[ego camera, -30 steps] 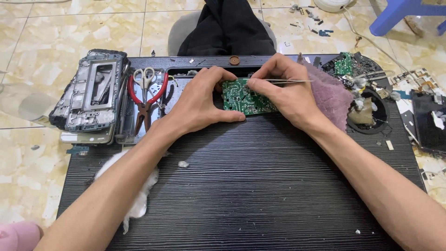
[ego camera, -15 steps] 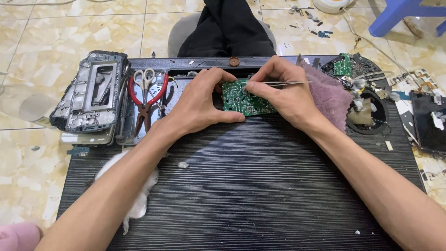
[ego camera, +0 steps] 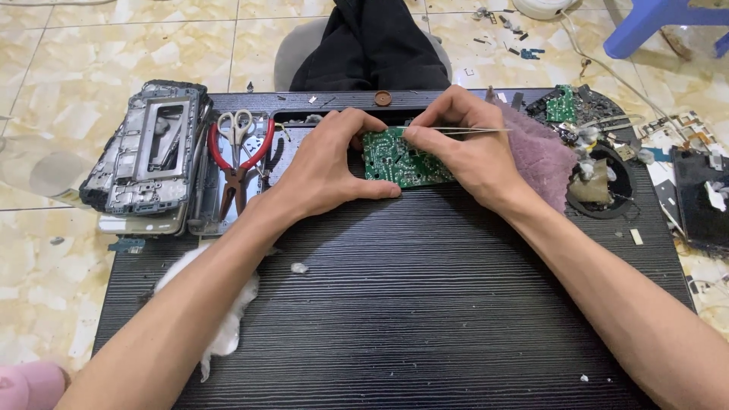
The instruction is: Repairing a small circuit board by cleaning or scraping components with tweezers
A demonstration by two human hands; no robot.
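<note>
A green circuit board [ego camera: 402, 161] lies at the far middle of a black ribbed board [ego camera: 425, 304]. My left hand [ego camera: 330, 163] grips the circuit board's left edge, thumb along its near side. My right hand [ego camera: 463, 148] rests on the circuit board's right part and pinches thin metal tweezers [ego camera: 474, 131], whose handle end points right. The tweezers' tips are hidden near my fingers over the circuit board.
Red-handled pliers [ego camera: 237, 171] and scissors [ego camera: 235, 125] lie left of my hands, beside a stack of grey metal frames [ego camera: 148, 152]. A purple cloth [ego camera: 535, 152] and a black round part [ego camera: 604, 182] sit right. White cotton [ego camera: 228, 319] lies under my left forearm. A blue stool [ego camera: 653, 23] stands far right.
Both hands stay on the circuit board; only small shifts of the fingers and tweezers show.
</note>
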